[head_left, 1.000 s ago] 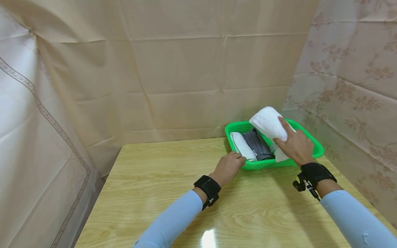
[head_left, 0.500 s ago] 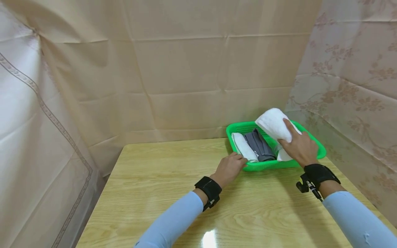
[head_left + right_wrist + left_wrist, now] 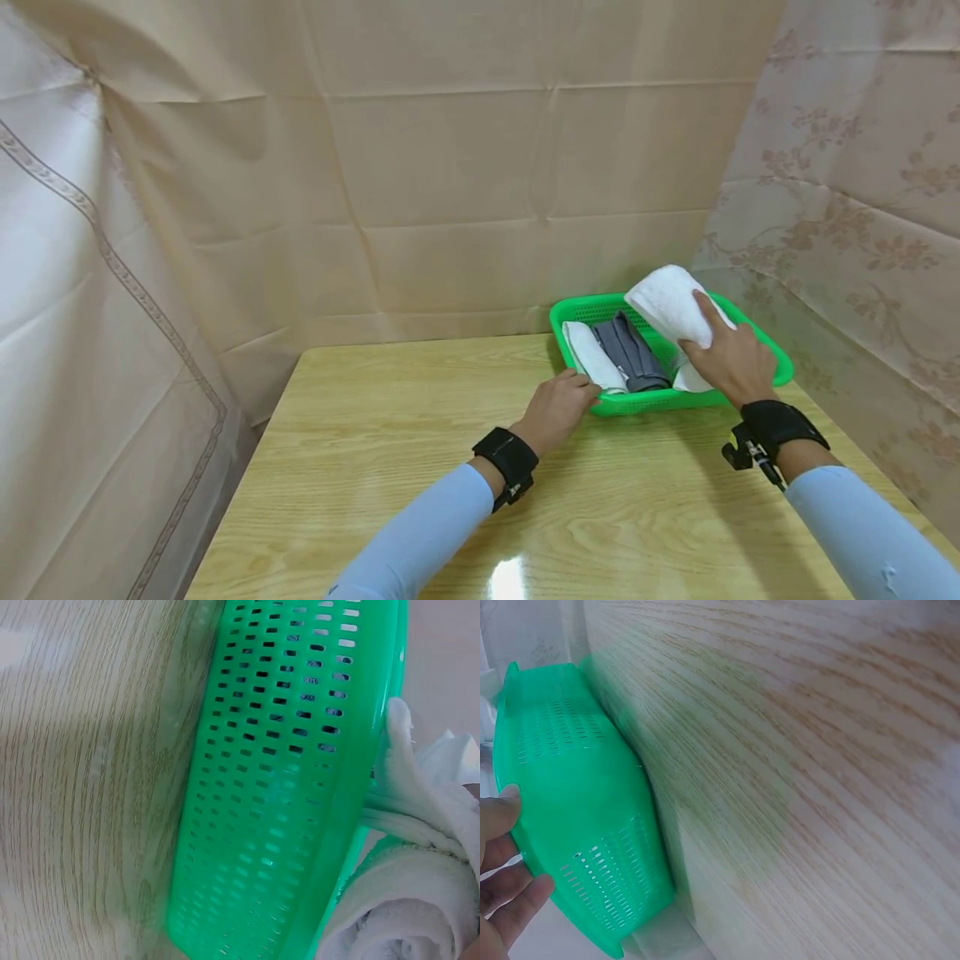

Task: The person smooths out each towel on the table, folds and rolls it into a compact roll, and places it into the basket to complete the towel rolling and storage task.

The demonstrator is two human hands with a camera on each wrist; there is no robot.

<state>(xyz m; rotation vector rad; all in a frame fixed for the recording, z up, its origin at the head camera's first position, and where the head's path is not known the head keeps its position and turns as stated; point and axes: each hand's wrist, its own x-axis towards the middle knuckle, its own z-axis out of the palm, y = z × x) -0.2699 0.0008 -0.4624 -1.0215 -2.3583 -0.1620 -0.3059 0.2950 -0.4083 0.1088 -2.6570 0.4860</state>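
Note:
A green plastic basket with perforated sides stands at the table's back right. My left hand grips its rim at the front left corner; in the left wrist view its fingers and thumb pinch that rim. My right hand holds a rolled white towel tilted over the basket's right part. The towel's coiled end shows beside the rim in the right wrist view. Inside the basket, a white rolled cloth lies at the left, beside a folded dark grey cloth. Another white cloth shows below my right hand, partly hidden.
The wooden table spreads left and in front of the basket. A beige cloth hangs behind it, close to the basket's back. Floral fabric hangs along the right side, and a pale cloth on the left.
My right hand and the white towel have moved a little right and down over the basket. The left hand keeps its grip on the rim. The view has shifted slightly.

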